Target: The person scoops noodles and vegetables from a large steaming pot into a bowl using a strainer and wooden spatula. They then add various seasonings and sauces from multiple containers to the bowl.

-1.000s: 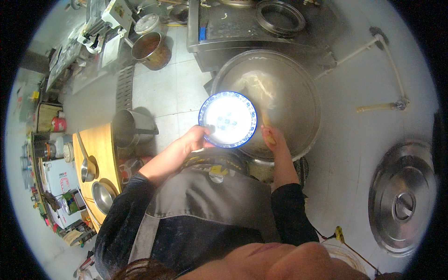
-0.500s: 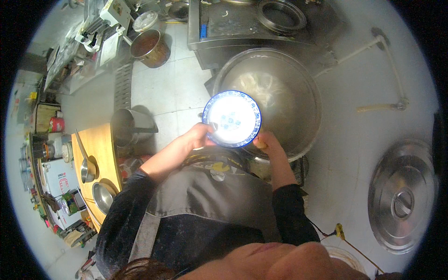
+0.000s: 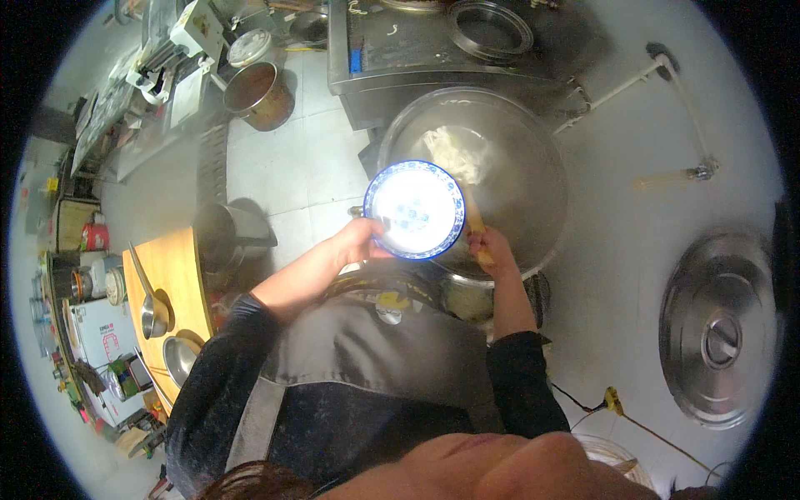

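Observation:
My left hand (image 3: 357, 242) grips the left rim of a white plate or shallow bowl (image 3: 412, 212) with a blue patterned border. It is held over the near left part of a wide metal pot (image 3: 533, 225). My right hand (image 3: 492, 250) is closed round a pale wooden stick or handle (image 3: 475, 215) at the dish's right side, above the pot's near part. The stick points away from me into the pot, and its far end cannot be made out. A clump of whitish noodle-like strands (image 3: 454, 154) shows in the pot beyond the dish.
A metal counter (image 3: 408, 58) with a round pan (image 3: 490, 32) stands beyond the pot. A large metal lid (image 3: 718, 340) is at the right. To the left are a wooden board (image 3: 179, 267) with a ladle (image 3: 154, 315), a metal bowl (image 3: 181, 358) and a tall pot (image 3: 260, 96) on the floor.
My right hand has moved slightly right, away from the dish, and the wooden stick shows more. The whitish strands have become a brighter, denser clump. The left hand keeps holding the dish.

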A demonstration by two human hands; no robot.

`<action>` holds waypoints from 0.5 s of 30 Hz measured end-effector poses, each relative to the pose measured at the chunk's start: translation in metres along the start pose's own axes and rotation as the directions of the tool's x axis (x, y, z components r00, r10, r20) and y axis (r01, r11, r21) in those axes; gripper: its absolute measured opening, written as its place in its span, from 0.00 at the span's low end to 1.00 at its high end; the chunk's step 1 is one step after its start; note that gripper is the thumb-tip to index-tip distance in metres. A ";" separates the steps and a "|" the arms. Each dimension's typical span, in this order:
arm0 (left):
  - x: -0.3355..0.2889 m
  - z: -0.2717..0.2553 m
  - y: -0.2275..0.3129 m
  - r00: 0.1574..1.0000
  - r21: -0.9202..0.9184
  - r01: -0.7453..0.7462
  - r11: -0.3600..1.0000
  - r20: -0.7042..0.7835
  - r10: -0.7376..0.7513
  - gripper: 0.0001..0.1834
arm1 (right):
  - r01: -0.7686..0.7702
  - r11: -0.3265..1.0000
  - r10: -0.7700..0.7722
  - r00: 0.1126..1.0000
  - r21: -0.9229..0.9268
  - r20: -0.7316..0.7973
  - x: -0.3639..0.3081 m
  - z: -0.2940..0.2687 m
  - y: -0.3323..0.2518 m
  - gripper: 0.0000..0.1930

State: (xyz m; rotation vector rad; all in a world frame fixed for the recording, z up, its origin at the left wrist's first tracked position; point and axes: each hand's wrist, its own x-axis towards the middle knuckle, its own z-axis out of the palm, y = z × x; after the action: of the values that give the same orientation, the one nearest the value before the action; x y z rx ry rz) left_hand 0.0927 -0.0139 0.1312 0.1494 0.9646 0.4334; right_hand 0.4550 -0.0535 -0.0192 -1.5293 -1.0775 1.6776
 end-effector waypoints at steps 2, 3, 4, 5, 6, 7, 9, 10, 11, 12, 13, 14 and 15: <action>-0.001 -0.003 0.001 1.000 -0.001 -0.003 1.000 -0.010 0.003 0.29 | 0.027 0.998 -0.028 0.999 -0.063 -0.022 -0.028 0.005 -0.015 0.10; -0.001 -0.006 0.001 1.000 -0.010 0.019 1.000 0.020 -0.019 0.30 | 0.023 0.999 -0.021 0.999 0.048 -0.029 -0.046 0.008 -0.025 0.10; -0.002 -0.008 0.002 0.998 -0.020 0.035 0.999 0.050 -0.034 0.31 | 0.050 0.993 -0.044 0.997 0.110 -0.057 -0.068 0.014 -0.034 0.11; -0.001 -0.010 0.003 0.997 -0.026 0.051 0.998 0.053 -0.049 0.32 | -0.029 0.972 0.060 0.990 0.232 -0.128 -0.089 0.020 -0.041 0.11; 0.000 -0.011 0.002 0.995 -0.044 0.041 0.998 0.092 -0.037 0.32 | -0.067 0.949 0.136 0.968 0.308 -0.211 -0.115 0.030 -0.043 0.11; 0.000 -0.013 0.002 0.994 -0.053 0.029 0.998 0.104 -0.023 0.32 | -0.033 0.931 0.136 0.956 0.363 -0.260 -0.133 0.041 -0.042 0.12; 0.000 -0.015 0.003 0.990 -0.069 0.017 0.997 0.143 -0.007 0.32 | -0.059 0.983 0.109 0.947 0.173 -0.301 -0.156 0.062 -0.034 0.13; 0.000 -0.015 0.004 0.988 -0.065 0.017 0.998 0.152 -0.007 0.32 | -0.136 0.973 0.186 0.939 0.187 -0.289 -0.160 0.065 -0.032 0.14; -0.001 -0.017 0.005 0.988 -0.060 0.020 0.998 0.156 -0.011 0.32 | -0.090 0.946 0.172 0.953 0.311 -0.249 -0.162 0.070 -0.029 0.14; -0.002 -0.017 0.005 0.987 -0.050 0.027 0.998 0.158 -0.018 0.32 | -0.134 0.829 0.269 0.947 0.543 -0.177 -0.162 0.072 -0.030 0.15; -0.002 -0.017 0.007 0.992 -0.035 0.048 0.998 0.122 -0.043 0.30 | -0.165 0.655 0.335 0.938 0.738 -0.087 -0.162 0.075 -0.034 0.15; -0.003 -0.017 0.007 0.991 -0.013 0.056 0.998 0.121 -0.054 0.29 | -0.106 0.637 0.275 0.957 0.764 -0.097 -0.164 0.079 -0.041 0.16; -0.001 -0.015 0.009 0.991 0.008 0.057 0.998 0.117 -0.058 0.28 | -0.046 0.618 0.210 0.972 0.785 -0.108 -0.166 0.083 -0.052 0.16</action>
State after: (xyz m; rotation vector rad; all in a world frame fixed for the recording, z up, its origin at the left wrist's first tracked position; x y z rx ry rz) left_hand 0.0769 -0.0074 0.1261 0.1492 0.8520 0.3654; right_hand 0.3920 -0.1854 0.1063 -1.1362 -0.0488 1.7050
